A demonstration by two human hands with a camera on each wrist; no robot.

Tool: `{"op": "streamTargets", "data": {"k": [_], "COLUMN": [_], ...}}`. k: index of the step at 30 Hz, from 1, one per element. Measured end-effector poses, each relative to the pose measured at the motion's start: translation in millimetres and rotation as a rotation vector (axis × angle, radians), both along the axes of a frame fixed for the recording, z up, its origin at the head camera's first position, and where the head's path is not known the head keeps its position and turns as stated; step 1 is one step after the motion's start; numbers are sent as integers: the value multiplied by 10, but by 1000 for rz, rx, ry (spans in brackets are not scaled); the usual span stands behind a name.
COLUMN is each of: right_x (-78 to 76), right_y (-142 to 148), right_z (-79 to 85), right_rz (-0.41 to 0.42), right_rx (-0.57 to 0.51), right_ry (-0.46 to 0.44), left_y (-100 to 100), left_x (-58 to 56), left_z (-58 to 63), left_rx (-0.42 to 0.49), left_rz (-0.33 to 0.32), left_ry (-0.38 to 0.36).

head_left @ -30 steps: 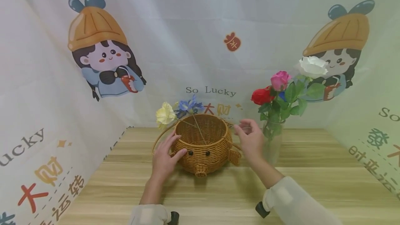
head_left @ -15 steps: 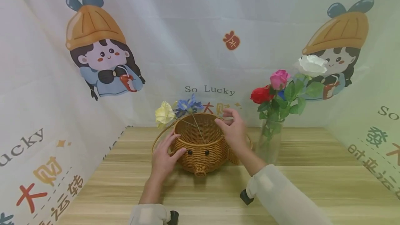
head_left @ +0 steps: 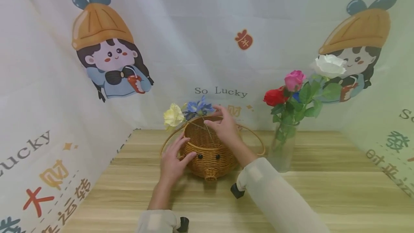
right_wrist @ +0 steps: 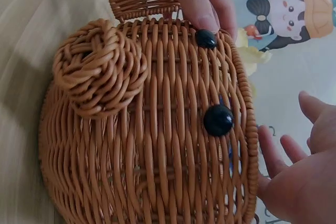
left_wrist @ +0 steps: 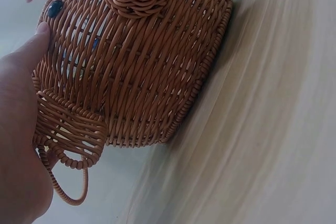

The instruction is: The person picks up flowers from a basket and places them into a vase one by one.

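A brown wicker basket [head_left: 211, 163] with a pig-like snout and black button eyes stands on the table. My left hand [head_left: 173, 161] grips its left side, thumb on the front beside an eye and fingers at the rim. Inside it stand a yellow flower [head_left: 173, 115] and a blue flower [head_left: 198, 107], their thin stems crossing and heads leaning out at the back left. Over the basket's right half reaches my right hand [head_left: 225, 127], fingers spread loosely near the blue flower. In the right wrist view that right hand [right_wrist: 307, 166] holds nothing, close to the rim.
Right of the basket stands a clear glass vase [head_left: 281, 154] with a red rose [head_left: 275, 97], a pink rose [head_left: 295, 80] and a white rose [head_left: 330, 65]. The basket's handle [head_left: 262, 146] hangs out to the right. Printed cloth walls [head_left: 200, 46] surround the wooden table [head_left: 317, 190].
My right hand has moved left from beside the basket's handle to above the opening, near the blue flower. My left hand has stayed on the basket.
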State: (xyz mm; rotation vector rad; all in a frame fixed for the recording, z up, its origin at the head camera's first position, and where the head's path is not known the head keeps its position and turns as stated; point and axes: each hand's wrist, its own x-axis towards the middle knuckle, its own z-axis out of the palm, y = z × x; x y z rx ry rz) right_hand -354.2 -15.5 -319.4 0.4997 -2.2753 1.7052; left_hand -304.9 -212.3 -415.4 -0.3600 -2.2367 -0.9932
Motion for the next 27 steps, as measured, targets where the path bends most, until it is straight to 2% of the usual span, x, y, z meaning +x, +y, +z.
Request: {"op": "streamTargets", "data": {"k": [6, 12, 17, 27], "right_x": [-92, -172, -194, -191], "right_y": [-54, -25, -26, -48], "right_z": [-11, -8, -10, -52], "right_rz": [63, 137, 189, 245], "right_rx": [-14, -49, 5, 111], "right_ry": [-81, -230, -311, -413], "left_y": [9, 8, 13, 19], "left_x": [2, -11, -2, 31], "left_z": [36, 56, 41, 24], "left_rx": [16, -3, -1, -18], "left_rz": [-9, -16, -13, 5], "left_ry": [-30, 3, 4, -34]}}
